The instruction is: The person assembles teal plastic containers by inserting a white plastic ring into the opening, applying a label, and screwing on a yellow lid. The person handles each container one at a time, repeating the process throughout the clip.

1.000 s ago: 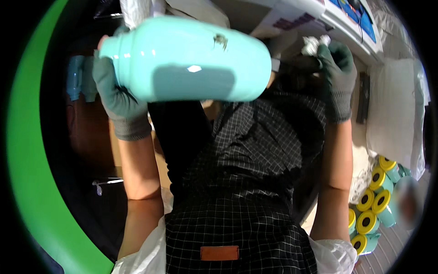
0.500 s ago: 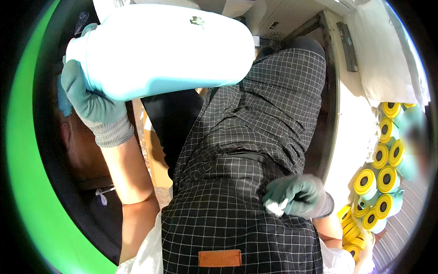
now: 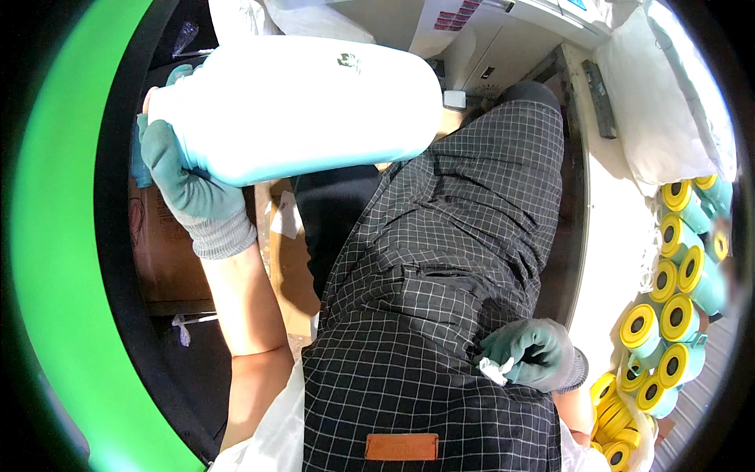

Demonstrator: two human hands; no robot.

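My left hand (image 3: 197, 193), in a green-and-grey work glove, grips a large pale blue bottle (image 3: 314, 118) by its neck end. The bottle lies on its side in the air above my lap, its base toward the right. Strong light washes out most of its surface, and a small dark green mark (image 3: 348, 61) shows near its upper edge. My right hand (image 3: 531, 354), gloved alike, is closed close to my black checked apron (image 3: 440, 228). A crumpled white wad (image 3: 495, 368), like cloth or tissue, sticks out of its fingers.
To my right runs a pale tabletop (image 3: 602, 259) with several light blue containers (image 3: 683, 315) with yellow tops. More yellow lids (image 3: 617, 421) are heaped nearer me. A stuffed white bag (image 3: 661, 102) lies at the far right. A green curved surface (image 3: 55, 236) borders the left.
The whole view has shifted, so my left hand and the bottle appear a little lower and further right. My right hand appears slightly further right, still closed on the white wad.
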